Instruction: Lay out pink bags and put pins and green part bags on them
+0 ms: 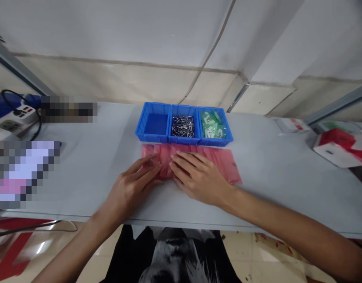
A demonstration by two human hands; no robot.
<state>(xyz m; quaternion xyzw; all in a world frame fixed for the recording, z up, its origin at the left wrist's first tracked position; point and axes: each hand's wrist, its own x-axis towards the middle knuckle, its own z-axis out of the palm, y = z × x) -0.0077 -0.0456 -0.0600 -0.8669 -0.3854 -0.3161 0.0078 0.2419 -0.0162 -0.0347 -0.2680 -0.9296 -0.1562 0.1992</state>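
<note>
Nearest me, my dark shirt (171,255) is showing below the edge of the grey table (272,177). I am resting my left hand (133,186) and right hand (198,177) open and flat, fingers stretched out, gripping nothing, on the pink plastic bags (220,161). The bags are lying under my palms and spreading out past my right hand. Just beyond my fingertips, three bins are sitting side by side, touching: an empty blue bin (155,125), a bin of metal pieces (183,125) and a bin of green packets (213,125).
</note>
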